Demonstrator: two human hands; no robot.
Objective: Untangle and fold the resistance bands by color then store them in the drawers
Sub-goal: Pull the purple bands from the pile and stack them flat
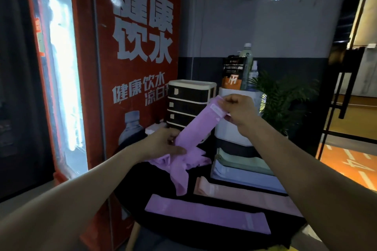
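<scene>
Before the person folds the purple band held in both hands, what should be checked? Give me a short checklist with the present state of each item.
1. Both ends gripped: left hand and right hand each hold the stretched purple band: ok.
2. Band free of the purple tangle: cannot tell.
3. Band flat, no twist: ok.
4. Folded purple band lies flat on the table to stack on: ok.
5. Drawers open to receive bands: not ok, all closed.
</scene>
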